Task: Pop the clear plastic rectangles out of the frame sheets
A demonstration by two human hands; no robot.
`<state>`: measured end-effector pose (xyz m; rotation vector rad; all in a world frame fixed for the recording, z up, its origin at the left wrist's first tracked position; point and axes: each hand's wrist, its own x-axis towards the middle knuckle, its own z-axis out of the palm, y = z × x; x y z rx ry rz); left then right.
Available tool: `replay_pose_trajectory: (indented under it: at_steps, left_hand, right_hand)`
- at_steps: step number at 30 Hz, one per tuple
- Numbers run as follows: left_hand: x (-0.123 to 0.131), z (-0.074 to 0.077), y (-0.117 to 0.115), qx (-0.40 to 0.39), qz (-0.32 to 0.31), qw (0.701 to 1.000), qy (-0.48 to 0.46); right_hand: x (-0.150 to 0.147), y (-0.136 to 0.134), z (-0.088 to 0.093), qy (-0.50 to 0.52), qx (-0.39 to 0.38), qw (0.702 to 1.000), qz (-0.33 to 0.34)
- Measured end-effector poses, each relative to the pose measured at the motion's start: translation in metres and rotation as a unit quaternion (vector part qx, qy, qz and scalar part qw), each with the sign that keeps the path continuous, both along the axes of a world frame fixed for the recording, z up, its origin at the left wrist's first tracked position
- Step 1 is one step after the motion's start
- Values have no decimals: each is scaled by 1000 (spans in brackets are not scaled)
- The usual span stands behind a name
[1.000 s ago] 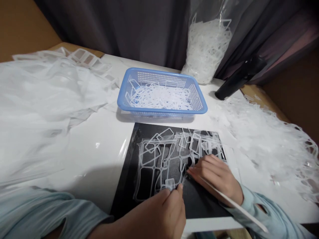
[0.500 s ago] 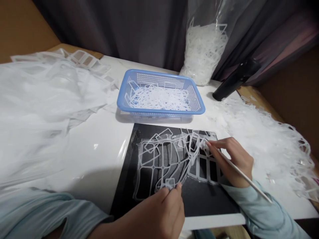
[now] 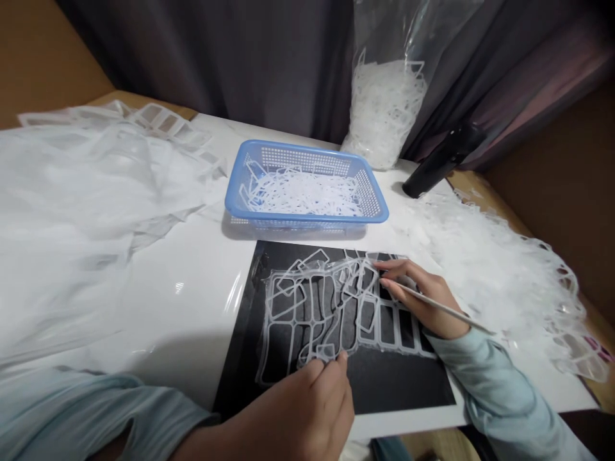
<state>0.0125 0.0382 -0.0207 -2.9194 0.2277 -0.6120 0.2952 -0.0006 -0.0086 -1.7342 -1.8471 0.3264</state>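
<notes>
At the near edge of a black mat [image 3: 398,384], the person's left hand [image 3: 312,410] pinches a small square tab of a clear plastic lattice [image 3: 298,301] between thumb and forefinger. The other fingers are curled under. This hand has not moved in the last second.

The lattice, a web of thin rectangular frames, lies spread over the mat's middle and far half. At the mat's far right corner the right hand [image 3: 423,298] rests its fingertips on the lattice. Its fingers are close together and grip a thin pale stick [image 3: 446,309] like a pen. A second ago this hand was close to the left one; half a second ago it held a flap of the lattice up. That flap now lies flat on the mat's right side, showing a neat row of open cells, so the web looks less tangled there, though its centre is still bunched.

The mat lies on a white table [image 3: 192,288]. Left of the mat is a pile of filmy white sheets [image 3: 72,205], and to its right is a heap [image 3: 504,269] of more lattice. Just beyond the mat stands a blue basket [image 3: 307,219] of white strips. Farther back are a clear bag [image 3: 384,109] of the same strips and a black cylinder [image 3: 439,160].
</notes>
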Motion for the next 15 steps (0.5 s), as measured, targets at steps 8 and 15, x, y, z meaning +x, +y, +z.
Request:
replay_pose_trajectory:
  at_steps: [8, 15]
  left_hand:
    - [-1, 8, 0, -14, 6, 1000, 5]
    - [4, -3, 1, -1, 18, 999, -46]
  right_hand:
    - [-5, -6, 2, 75, 93, 986, -119]
    - [-3, -4, 0, 118, 27, 973, -198]
